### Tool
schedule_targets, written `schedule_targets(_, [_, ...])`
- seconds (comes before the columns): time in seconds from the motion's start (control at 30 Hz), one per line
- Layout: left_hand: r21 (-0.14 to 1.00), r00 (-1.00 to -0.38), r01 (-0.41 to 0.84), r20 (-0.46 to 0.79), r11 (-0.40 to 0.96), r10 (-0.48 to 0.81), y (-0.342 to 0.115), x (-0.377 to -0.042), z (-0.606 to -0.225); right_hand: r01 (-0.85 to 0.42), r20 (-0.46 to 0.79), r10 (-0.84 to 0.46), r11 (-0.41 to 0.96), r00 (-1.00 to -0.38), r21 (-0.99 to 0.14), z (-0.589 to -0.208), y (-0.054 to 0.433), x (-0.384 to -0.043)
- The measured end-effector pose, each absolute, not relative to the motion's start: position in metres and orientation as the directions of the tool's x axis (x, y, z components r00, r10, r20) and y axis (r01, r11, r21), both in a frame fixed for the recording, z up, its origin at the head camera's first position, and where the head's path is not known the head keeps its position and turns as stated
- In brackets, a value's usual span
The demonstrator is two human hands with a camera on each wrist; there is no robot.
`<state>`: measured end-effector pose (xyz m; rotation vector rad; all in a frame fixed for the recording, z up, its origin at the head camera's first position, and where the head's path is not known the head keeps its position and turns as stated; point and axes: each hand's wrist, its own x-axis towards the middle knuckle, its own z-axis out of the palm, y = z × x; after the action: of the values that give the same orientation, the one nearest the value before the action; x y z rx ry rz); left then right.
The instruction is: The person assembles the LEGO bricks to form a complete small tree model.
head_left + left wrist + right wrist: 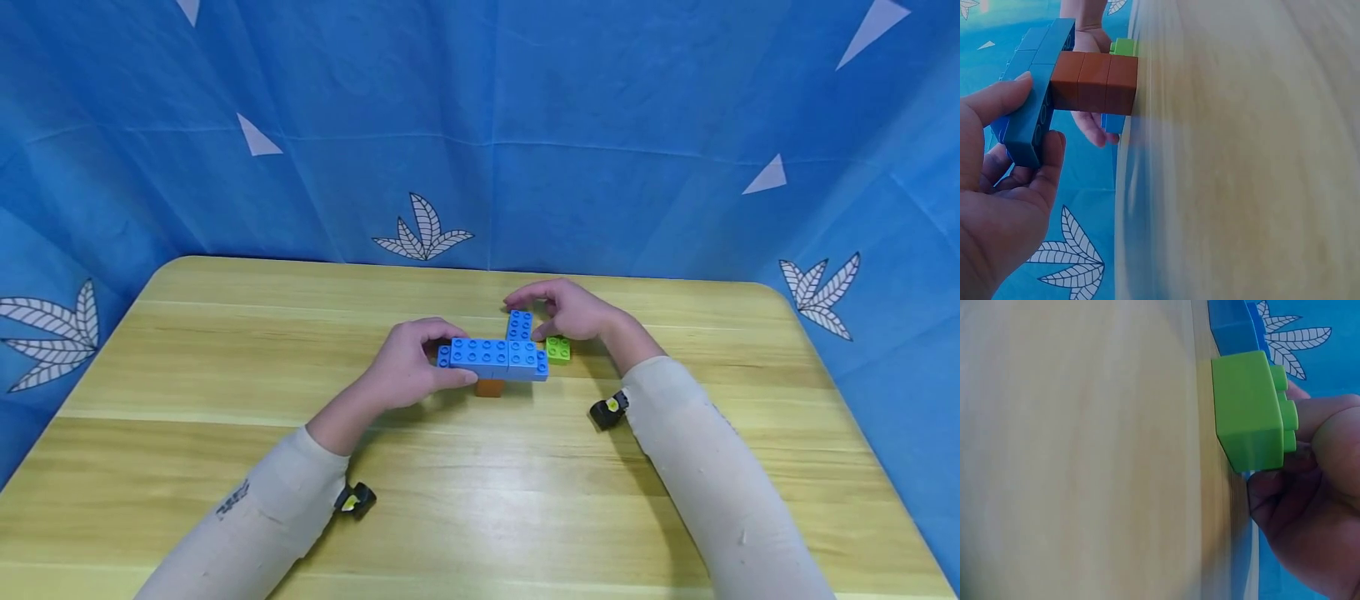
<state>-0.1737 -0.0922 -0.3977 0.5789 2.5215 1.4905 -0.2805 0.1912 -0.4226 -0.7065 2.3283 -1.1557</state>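
My left hand (408, 362) grips the left end of a long blue brick beam (480, 357), thumb on the near side and fingers beyond. Under the beam, orange-brown bricks (1092, 81) form a column standing on the table. Just behind the beam is a separate studded blue brick (520, 323), low by the tabletop in the left wrist view. My right hand (577, 310) pinches that brick between thumb and a finger, though the contact is partly hidden. Beside the right thumb, a green brick (1247, 406) sits on the table, studs up.
The wooden table (247, 367) ends at a back edge against a blue cloth (480, 100) with leaf and triangle prints. A black wrist device (609, 410) is at the right cuff and another black device (356, 500) at the left cuff.
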Motion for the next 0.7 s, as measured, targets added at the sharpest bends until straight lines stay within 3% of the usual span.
schedule_targets(0.23, [0.870, -0.911, 0.262, 0.080, 0.418, 0.405, -0.0917, -0.1734, -0.3983, -0.253, -0.164, -0.625, 0.523, -0.763, -0.814, -0.4205, 0.1898, -0.2783])
schedule_targets(0.7, [0.873, -0.908, 0.262, 0.079, 0.411, 0.411, -0.0921, -0.1740, -0.3994, -0.205, -0.142, -0.479, 0.600, -0.866, -0.774, -0.4236, 0.1930, -0.2767])
